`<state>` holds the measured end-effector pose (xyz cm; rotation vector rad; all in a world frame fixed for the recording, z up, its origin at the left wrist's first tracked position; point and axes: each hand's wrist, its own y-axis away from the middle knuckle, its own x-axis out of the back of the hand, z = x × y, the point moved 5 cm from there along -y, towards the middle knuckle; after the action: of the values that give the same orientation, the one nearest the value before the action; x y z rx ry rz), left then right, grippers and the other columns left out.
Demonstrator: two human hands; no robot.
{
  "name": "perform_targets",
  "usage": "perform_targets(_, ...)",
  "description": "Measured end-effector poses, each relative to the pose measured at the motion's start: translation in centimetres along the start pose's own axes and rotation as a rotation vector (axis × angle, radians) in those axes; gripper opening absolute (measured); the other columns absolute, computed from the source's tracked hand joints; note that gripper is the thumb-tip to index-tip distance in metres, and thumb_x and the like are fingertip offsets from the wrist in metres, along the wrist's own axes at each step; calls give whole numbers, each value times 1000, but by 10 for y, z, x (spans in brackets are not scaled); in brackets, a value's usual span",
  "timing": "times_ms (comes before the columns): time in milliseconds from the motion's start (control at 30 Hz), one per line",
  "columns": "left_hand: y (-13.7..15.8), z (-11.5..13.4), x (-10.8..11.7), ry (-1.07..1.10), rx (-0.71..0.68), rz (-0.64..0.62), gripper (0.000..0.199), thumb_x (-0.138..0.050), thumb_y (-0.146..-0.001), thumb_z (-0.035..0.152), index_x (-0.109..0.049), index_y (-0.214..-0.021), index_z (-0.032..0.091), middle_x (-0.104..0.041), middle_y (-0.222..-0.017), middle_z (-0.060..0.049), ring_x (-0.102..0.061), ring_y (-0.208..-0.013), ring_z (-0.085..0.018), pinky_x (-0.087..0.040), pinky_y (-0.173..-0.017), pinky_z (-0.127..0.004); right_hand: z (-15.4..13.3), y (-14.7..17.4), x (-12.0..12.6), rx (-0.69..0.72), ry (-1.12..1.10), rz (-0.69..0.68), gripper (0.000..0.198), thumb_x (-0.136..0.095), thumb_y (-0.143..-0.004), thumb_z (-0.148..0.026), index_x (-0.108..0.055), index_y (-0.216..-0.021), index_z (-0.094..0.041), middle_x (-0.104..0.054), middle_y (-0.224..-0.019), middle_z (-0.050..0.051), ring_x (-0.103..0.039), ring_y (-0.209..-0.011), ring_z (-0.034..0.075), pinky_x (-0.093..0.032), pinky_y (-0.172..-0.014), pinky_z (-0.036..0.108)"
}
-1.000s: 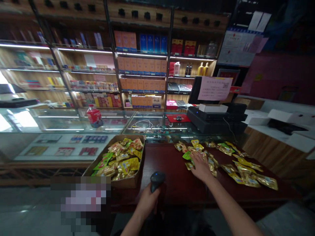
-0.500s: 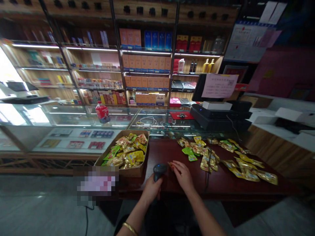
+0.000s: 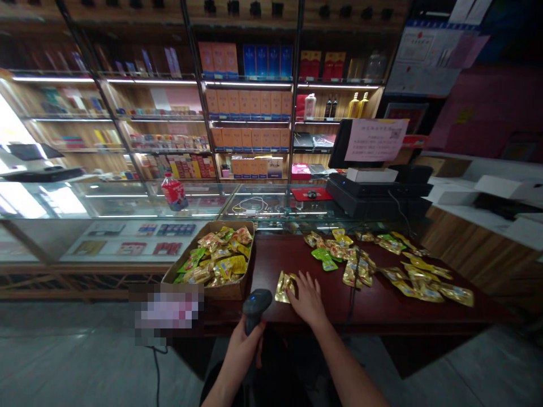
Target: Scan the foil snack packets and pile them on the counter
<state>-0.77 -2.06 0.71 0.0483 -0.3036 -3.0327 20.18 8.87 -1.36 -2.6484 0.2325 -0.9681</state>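
Note:
My left hand (image 3: 244, 343) is wrapped around the handle of a dark barcode scanner (image 3: 258, 302), whose head points up and away over the table's near edge. To the right of the scanner, a gold foil snack packet (image 3: 282, 287) lies on the dark red table. My right hand (image 3: 309, 301) rests beside it with fingers stretched and spread, the thumb touching the packet's right side. Farther right are loose gold, yellow and green snack packets (image 3: 358, 268). A cardboard box (image 3: 232, 291) to the left holds a heap of similar packets.
A dark cable (image 3: 355, 277) crosses the table on the right. Behind the table is a glass counter with a red bottle (image 3: 173, 192), a mouse (image 3: 312, 194) and a black register (image 3: 373, 198). Stocked shelves line the wall. Bare table top (image 3: 271, 249) shows beyond my hands.
The scanner in my left hand has moved left and toward me. The packet pinched in my right hand is now lying on the table, and the fingers have spread.

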Motion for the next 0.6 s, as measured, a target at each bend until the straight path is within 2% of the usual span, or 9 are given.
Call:
perform_targets(67,10,-5,1,-38,9,-40,48,-68,-75,64,-53,-88,20,-48,-39,9,-41,-27,-10,-28,-32,-18,3,0,1,-12,-76,-8,40,-71,-78,-34,-69,-118,-26,-65,-140,12,-47,-142,36,-15,-122,63)
perform_targets(133,20,-11,0,-52,27,-65,51,-67,-75,66,-55,-90,19,-49,-40,9,-41,-27,-10,-27,-32,-19,9,0,3,-40,-180,-11,38,-69,-79,-34,-66,-117,-27,-74,-125,10,-62,-128,32,-32,-117,59)
perform_targets(200,28,-13,-4,-53,40,-96,54,-66,-76,68,-57,-93,18,-49,-41,8,-41,-28,-9,-26,-32,-19,16,-1,5,-72,-304,-17,36,-63,-83,-37,-63,-118,-27,-79,-113,8,-72,-112,29,-51,-103,50)
perform_targets(267,35,-11,-8,-58,45,-131,55,-66,-77,67,-59,-96,16,-50,-42,8,-41,-29,-9,-26,-33,-19,23,-3,6,-102,-421,-10,33,-57,-88,-42,-61,-117,-27,-80,-109,7,-76,-104,27,-59,-91,43)
perform_targets(367,41,-1,-12,-81,47,-144,53,-68,-77,63,-61,-97,15,-51,-44,7,-44,-33,-10,-29,-36,-19,33,-5,8,-144,-549,28,40,-55,-90,-50,-62,-118,-24,-81,-106,9,-77,-100,28,-61,-89,44)
perform_targets(433,43,6,-13,-94,47,-134,51,-70,-76,62,-62,-95,16,-51,-45,7,-44,-34,-10,-29,-37,-20,38,-6,8,-166,-611,48,50,-58,-88,-54,-60,-127,-22,-81,-106,10,-76,-100,29,-60,-90,45)
perform_targets(533,47,16,-14,-105,44,-132,48,-73,-74,60,-64,-91,16,-51,-48,6,-45,-38,-11,-33,-39,-21,45,-8,7,-189,-693,62,63,-60,-87,-57,-56,-139,-23,-79,-114,10,-75,-105,28,-59,-94,45)
perform_targets(600,50,21,-16,-111,43,-135,46,-76,-72,59,-65,-88,16,-52,-52,5,-47,-43,-12,-36,-43,-22,49,-9,6,-199,-737,69,67,-61,-85,-62,-57,-141,-23,-77,-120,10,-73,-111,29,-58,-97,46)
